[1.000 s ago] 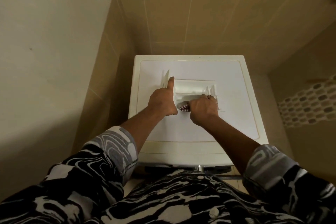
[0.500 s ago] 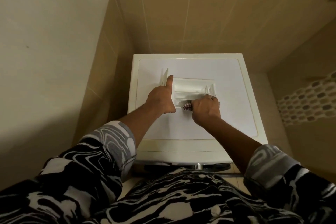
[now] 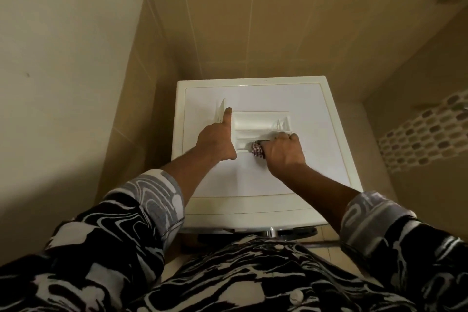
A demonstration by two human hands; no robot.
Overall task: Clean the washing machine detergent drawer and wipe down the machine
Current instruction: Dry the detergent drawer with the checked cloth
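Head view: a white washing machine (image 3: 253,185) stands in a corner of beige tiled walls (image 3: 278,33), seen from above. The detergent drawer (image 3: 260,121) is out of the machine and lies flat on its top panel, towards the far half and a little left of centre, with its compartments facing up. An upright white flap (image 3: 221,110) rises at the drawer's left end.

The left hand (image 3: 217,140) rests at that left end. Its thumb (image 3: 227,116) is stretched straight along the drawer's side, just beside the flap, while its fingers are tucked under the palm and hidden, so it cannot be told whether they clasp the drawer.

The right hand (image 3: 285,152) is curled round a bunched red-and-white checked cloth (image 3: 258,149), which pokes out on the thumb side and touches the drawer's near rail. The knuckles sit at the drawer's right end, near its small upright dividers (image 3: 281,125).

Both forearms are bare below rolled sleeves of a black-and-white swirl-patterned shirt (image 3: 228,281). A band of oval mosaic tiles (image 3: 425,134) crosses the wall on the right, and a bit of chrome (image 3: 271,232) shows under the machine's front edge.
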